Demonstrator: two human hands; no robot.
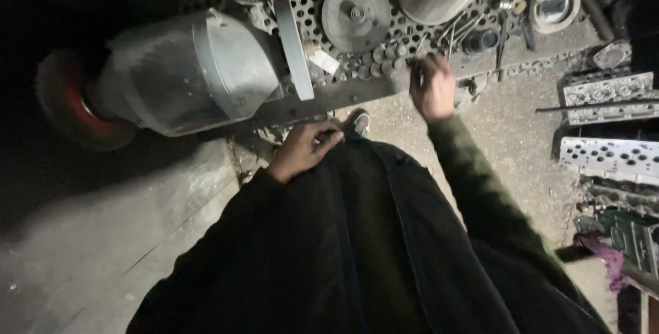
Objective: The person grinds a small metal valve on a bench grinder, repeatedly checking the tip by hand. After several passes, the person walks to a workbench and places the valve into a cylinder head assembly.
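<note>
My right hand (pixel 432 88), blurred, reaches the edge of the perforated metal plate (pixel 412 32), fingers curled among small sockets (pixel 379 56); whether they pinch one I cannot tell. My left hand (pixel 302 150), fingers bent together, rests near my jacket (pixel 357 238).

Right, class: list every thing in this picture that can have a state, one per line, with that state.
left hand: curled against the dark jacket, pinching something too small to tell
right hand: raised at the edge of the perforated bench, blurred; grip unclear
grey cylindrical housing: lying on its side
round pulley: lying flat on the bench
cylinder heads: lying flat on the floor
</note>
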